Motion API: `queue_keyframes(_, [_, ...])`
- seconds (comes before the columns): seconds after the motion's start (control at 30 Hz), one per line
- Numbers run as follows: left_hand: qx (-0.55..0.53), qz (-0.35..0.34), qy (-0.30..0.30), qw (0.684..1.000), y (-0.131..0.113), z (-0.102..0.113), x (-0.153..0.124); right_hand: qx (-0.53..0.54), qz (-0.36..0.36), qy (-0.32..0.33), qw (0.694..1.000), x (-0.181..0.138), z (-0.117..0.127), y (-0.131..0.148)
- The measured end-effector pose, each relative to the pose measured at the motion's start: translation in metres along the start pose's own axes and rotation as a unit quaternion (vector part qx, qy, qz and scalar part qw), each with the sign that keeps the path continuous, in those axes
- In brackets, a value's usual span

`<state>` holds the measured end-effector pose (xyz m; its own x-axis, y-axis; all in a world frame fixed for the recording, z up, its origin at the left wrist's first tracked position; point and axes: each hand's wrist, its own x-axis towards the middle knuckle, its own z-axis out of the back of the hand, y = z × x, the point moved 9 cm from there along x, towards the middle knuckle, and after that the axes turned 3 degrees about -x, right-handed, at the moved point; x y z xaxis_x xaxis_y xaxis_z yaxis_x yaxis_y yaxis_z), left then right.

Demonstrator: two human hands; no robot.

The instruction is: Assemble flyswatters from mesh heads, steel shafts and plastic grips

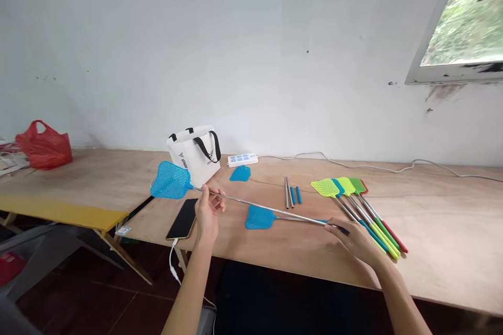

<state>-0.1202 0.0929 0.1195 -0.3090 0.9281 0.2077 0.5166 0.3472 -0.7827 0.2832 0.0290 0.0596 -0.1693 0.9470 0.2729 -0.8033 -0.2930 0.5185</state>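
A blue fly swatter point(171, 180) with a long, drawn-out metal rod is held slanting above the table. My left hand point(207, 214) pinches the rod just below the mesh head, its other fingers spread. At the opposite end, my right hand point(351, 238) is closed around the dark end of the swatter, partly hiding it. Beneath the rod lies a second blue fly swatter point(260, 217), its handle end near my right hand. Behind it are a loose blue swatter head point(240, 173), metal tubes point(286, 193) and short blue grips point(299, 195).
Several coloured fly swatters point(369, 220) lie fanned to the right. A white bag point(200, 162) stands behind my left hand, beside a power strip point(242, 159). A phone point(183, 219) on a cable lies at the front edge. A red bag point(44, 146) sits far left.
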Motion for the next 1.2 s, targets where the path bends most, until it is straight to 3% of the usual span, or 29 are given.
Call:
queue_keyframes(0.2, [-0.073,0.024,-0.006,0.997,0.008,-0.003,-0.001,0.010,-0.021,0.017,1.000,0.000,-0.004,-0.005])
queue_keyframes(0.57, [-0.108,-0.045,-0.024,0.993,-0.018,0.006,-0.003,0.051,-0.021,0.009,0.998,-0.002,0.000,-0.012])
queue_keyframes(0.8, [-0.118,-0.021,-0.029,0.992,-0.004,-0.006,-0.009,0.043,-0.030,0.000,0.999,-0.004,0.005,-0.011])
queue_keyframes(0.93, [-0.074,-0.094,-0.059,0.991,-0.005,-0.008,-0.016,0.056,-0.034,0.006,0.998,-0.006,0.009,-0.005])
queue_keyframes(1.03, [-0.025,-0.095,-0.045,0.994,0.011,-0.021,-0.026,0.064,-0.023,0.023,0.997,-0.003,0.004,0.012])
queue_keyframes(1.2, [0.048,0.004,0.062,0.997,0.067,-0.064,-0.060,0.069,-0.008,0.010,0.998,0.009,-0.019,0.048])
